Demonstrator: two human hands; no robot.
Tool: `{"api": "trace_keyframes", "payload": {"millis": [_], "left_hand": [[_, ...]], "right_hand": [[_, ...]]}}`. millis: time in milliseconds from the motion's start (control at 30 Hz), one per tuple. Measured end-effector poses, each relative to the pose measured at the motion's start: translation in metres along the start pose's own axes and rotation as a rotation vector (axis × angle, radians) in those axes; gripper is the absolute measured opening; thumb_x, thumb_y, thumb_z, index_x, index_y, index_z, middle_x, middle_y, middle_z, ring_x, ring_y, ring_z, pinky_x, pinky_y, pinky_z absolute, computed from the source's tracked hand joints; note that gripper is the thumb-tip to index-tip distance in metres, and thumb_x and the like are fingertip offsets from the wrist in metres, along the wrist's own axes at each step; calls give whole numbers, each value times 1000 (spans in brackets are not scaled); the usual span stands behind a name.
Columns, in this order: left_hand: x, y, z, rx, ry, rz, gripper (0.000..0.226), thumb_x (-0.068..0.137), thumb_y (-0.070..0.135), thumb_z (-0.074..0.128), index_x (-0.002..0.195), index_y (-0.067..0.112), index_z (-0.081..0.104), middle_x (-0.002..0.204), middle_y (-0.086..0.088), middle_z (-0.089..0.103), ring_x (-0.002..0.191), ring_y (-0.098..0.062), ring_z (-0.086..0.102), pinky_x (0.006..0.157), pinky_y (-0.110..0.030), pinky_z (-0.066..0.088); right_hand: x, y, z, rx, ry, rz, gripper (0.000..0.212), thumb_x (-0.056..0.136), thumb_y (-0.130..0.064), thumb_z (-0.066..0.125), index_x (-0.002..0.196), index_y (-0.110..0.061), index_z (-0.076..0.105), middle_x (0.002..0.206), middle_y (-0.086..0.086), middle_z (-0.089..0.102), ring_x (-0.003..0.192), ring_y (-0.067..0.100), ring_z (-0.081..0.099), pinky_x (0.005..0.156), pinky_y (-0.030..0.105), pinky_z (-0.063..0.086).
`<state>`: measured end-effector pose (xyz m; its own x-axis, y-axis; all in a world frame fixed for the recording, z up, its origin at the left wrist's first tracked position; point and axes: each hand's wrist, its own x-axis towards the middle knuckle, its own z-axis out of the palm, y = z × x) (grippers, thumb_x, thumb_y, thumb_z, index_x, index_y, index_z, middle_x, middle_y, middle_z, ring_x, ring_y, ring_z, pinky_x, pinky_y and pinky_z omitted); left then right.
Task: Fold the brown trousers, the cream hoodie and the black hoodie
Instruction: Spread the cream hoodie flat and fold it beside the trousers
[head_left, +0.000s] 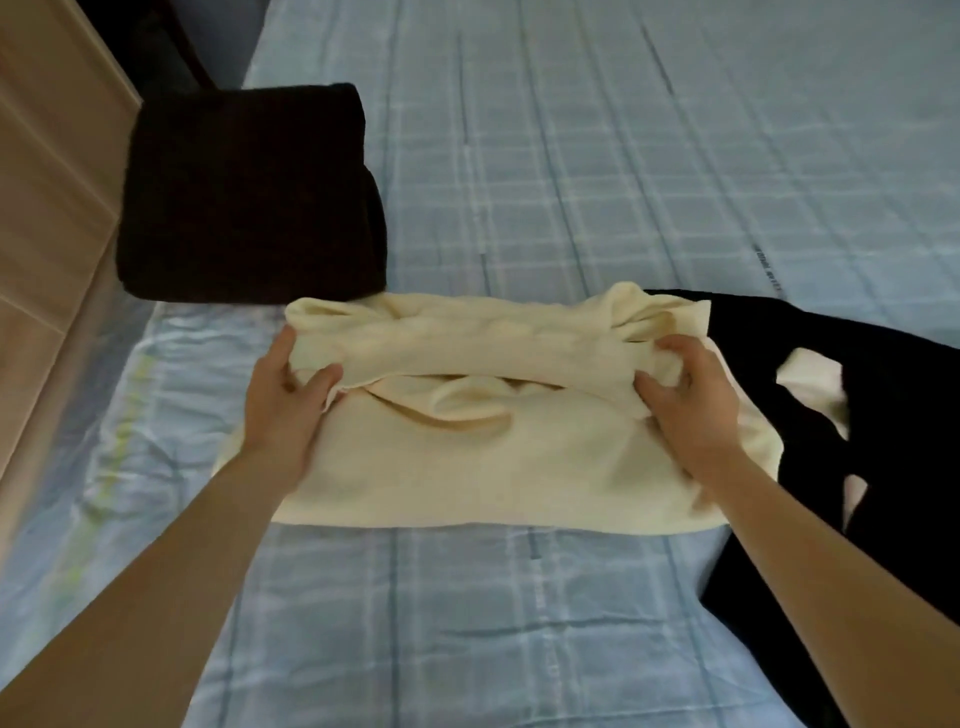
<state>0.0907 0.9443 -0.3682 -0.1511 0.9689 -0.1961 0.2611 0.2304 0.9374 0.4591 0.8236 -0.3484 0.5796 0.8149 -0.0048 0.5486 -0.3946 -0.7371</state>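
Both hands pinch the cream hoodie's (467, 457) folded-over top band: left hand (291, 400) at its left end, right hand (691, 405) at its right, fingers curled into the cloth. It lies mid-bed on the blue checked sheet (623, 156). The black hoodie (852, 467) sprawls unfolded against its right edge, the folded brown trousers (249, 197) sit just behind left, by a wooden cabinet (47, 197).

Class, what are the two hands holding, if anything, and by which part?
The cream hoodie. The left hand grips the left end of its folded-over upper layer; the right hand grips the right end.
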Motion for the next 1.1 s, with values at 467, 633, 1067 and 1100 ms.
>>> {"api": "trace_keyframes", "payload": {"millis": [467,633,1067,1100], "left_hand": [[-4,10,-2,-261,-27,-177,68,86,9,73,145,31,47,143,1,53,121,-10,58,101,-31,51],[-38,33,-15,701,130,138,53,100,37,49,150,32,34,132,-14,53,114,-36,54,91,-45,42],[-9,61,34,874,-184,595,41,91,21,68,129,8,62,121,-15,62,109,-39,57,95,-49,46],[-8,63,36,862,-176,604,42,90,19,69,130,7,62,122,-16,62,110,-39,57,97,-49,45]], "right_hand": [[-1,10,-10,223,3,72,33,87,-35,75,115,-41,59,100,-18,59,92,4,56,74,9,38],[-8,-11,-42,430,-57,156,51,83,-59,55,132,-62,43,106,-24,65,106,10,60,88,33,48],[18,-23,-22,842,4,188,39,101,-9,53,126,-36,42,117,1,68,114,25,67,90,40,58],[16,-24,-19,853,-29,166,40,103,-11,49,129,-41,39,125,4,66,117,25,65,96,43,56]]}}
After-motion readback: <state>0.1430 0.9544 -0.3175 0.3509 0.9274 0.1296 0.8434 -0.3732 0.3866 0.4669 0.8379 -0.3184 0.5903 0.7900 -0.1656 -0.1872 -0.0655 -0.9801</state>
